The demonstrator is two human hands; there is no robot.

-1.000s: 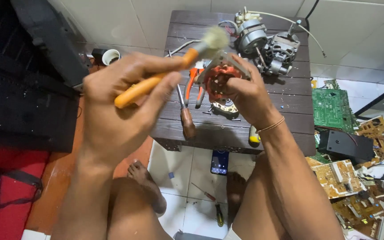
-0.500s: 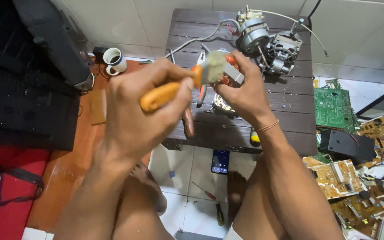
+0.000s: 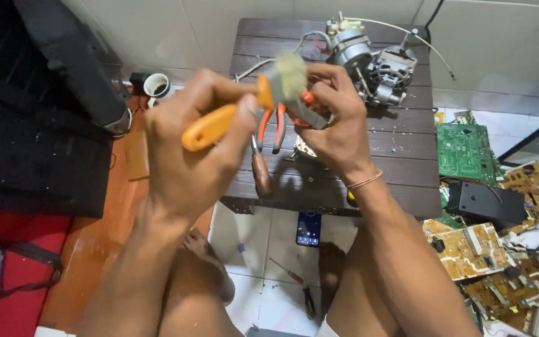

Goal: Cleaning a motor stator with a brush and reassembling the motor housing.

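Orange plastic forms the handle of the brush (image 3: 219, 123), and the left hand (image 3: 191, 153) is wrapped tightly around it, fingers curled shut over the grip, above the near left edge of the dark wooden table (image 3: 400, 156). The pale, blurred bristles (image 3: 290, 65) at the brush's far end meet the small grey and orange part (image 3: 304, 107), which the right hand (image 3: 338, 122) pinches between curled fingers and thumb, just right of the left hand and over the middle of the table. The two hands nearly touch around that part, with the part sitting between them and mostly covered by the right fingers.

Left of the table stands a large black case (image 3: 32, 125), and a white cup (image 3: 156, 85) sits near the table's left far corner. On the table, directly beneath the hands, lie orange-handled pliers (image 3: 271, 128) and a brown-handled tool (image 3: 261, 171), both partly hidden by the hands. A grey electric motor (image 3: 369, 62) with wires sits at the table's far right. Below the table's near edge a phone (image 3: 310, 228) lies on the white tiles, with a screwdriver (image 3: 294, 284) nearby. Right of the table lie a green circuit board (image 3: 466, 150), a black box (image 3: 491, 203) and tan circuit boards (image 3: 475, 246).
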